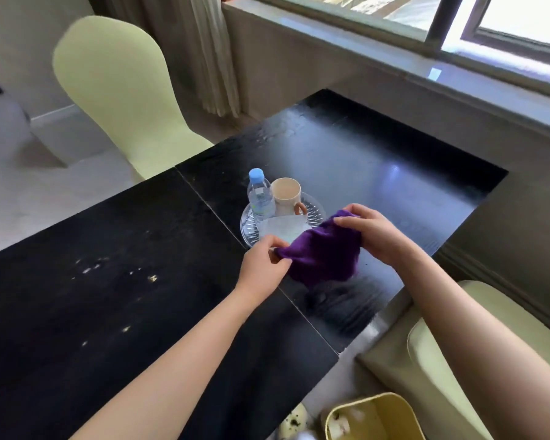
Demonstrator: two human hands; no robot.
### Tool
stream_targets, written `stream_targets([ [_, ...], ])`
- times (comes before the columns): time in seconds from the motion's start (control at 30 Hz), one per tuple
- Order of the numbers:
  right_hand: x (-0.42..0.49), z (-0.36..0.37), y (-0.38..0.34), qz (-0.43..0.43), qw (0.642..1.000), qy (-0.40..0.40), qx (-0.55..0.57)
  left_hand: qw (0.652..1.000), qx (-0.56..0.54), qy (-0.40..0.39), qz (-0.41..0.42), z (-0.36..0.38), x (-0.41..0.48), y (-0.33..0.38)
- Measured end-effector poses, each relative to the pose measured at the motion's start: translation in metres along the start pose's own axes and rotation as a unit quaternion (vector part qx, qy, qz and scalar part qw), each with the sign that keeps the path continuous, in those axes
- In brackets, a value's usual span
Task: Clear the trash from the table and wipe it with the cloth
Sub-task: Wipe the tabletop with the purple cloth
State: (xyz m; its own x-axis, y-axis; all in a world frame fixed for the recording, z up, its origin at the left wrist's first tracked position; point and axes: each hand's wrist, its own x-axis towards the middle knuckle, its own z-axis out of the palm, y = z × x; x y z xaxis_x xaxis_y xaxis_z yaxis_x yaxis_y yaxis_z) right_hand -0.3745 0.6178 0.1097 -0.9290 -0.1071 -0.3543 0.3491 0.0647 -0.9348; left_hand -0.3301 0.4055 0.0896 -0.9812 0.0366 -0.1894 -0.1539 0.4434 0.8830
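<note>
A purple cloth (323, 252) hangs bunched just above the black table (115, 281), held between both hands. My left hand (262, 265) pinches its near left corner. My right hand (373, 231) grips its far right edge. Just behind the cloth stands a clear round tray (315, 208) with a water bottle (261, 195), a beige cup (286, 193) and a white folded paper (280, 230) on it. Small pale crumbs (92, 268) speckle the left table half.
A yellow bin (391, 411) with white trash inside stands on the floor at the lower right, beside a pale green chair (477, 344). Another pale green chair (118, 90) stands at the table's far left. A window sill (394, 58) runs behind the table.
</note>
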Motion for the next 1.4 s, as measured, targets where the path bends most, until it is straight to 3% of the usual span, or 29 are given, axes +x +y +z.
stream_targets([
  [0.27,-0.062,0.125,-0.042,-0.091,0.995,0.024,0.020,0.984,-0.163,0.064,0.014,-0.103,-0.078,-0.030],
  [0.47,-0.112,0.236,-0.040,-0.118,0.990,0.080,-0.009,0.976,-0.135,0.170,0.031,-0.192,-0.163,-0.075],
  [0.67,-0.160,0.347,-0.018,-0.098,0.995,0.008,0.000,0.963,-0.111,0.245,0.022,-0.276,-0.257,-0.125],
  [0.8,-0.182,0.405,-0.008,-0.094,0.989,-0.098,-0.057,0.950,-0.089,0.298,-0.001,-0.315,-0.309,-0.157],
  [0.93,-0.197,0.457,-0.001,-0.129,0.951,-0.187,-0.210,0.946,0.051,0.319,-0.036,-0.350,-0.349,-0.192],
  [1.03,-0.204,0.492,0.009,-0.206,0.881,-0.215,-0.368,0.924,0.196,0.321,-0.067,-0.367,-0.374,-0.215],
  [1.13,-0.206,0.518,0.031,-0.248,0.813,-0.236,-0.471,0.913,0.232,0.311,-0.128,-0.372,-0.396,-0.239],
  [1.27,-0.204,0.537,0.074,-0.229,0.803,-0.246,-0.493,0.915,0.206,0.295,-0.181,-0.359,-0.419,-0.273],
  [1.4,-0.209,0.542,0.105,-0.168,0.825,-0.281,-0.460,0.909,0.118,0.328,-0.229,-0.341,-0.431,-0.295],
])
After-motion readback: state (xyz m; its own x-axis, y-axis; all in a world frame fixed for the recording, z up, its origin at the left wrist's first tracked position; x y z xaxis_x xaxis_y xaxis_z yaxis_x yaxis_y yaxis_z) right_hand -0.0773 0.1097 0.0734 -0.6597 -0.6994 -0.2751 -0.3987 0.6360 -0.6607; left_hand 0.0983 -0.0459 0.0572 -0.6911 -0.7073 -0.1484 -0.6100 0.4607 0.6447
